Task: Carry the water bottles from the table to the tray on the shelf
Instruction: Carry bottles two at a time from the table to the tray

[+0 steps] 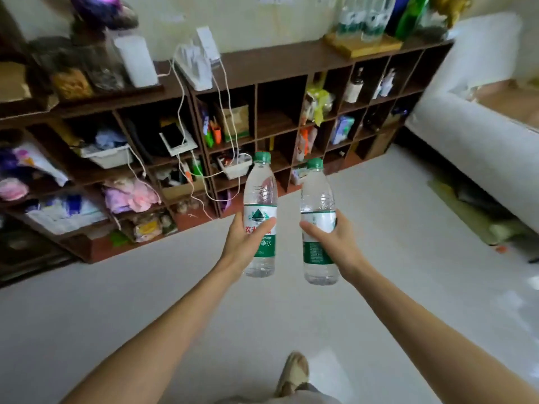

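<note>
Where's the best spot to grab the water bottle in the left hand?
Around the labelled middle, from the side, as the left hand does. The left water bottle stands upright, and its straight round body lets fingers wrap it there; the green cap is narrow.

Two clear plastic green-capped water bottles, one point(260, 217) left, one point(318, 225) right, are held upright before the dark wooden cubby shelf point(262, 62); a wooden tray point(363, 48) is set on its top, right.

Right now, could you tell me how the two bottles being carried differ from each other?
The left-hand bottle shows its mountain logo and red lettering; the right-hand bottle shows its label's fine-print side. The left hand holds its bottle slightly higher than the right hand does. Both are upright, green-capped, clear and gripped at the label.
</note>
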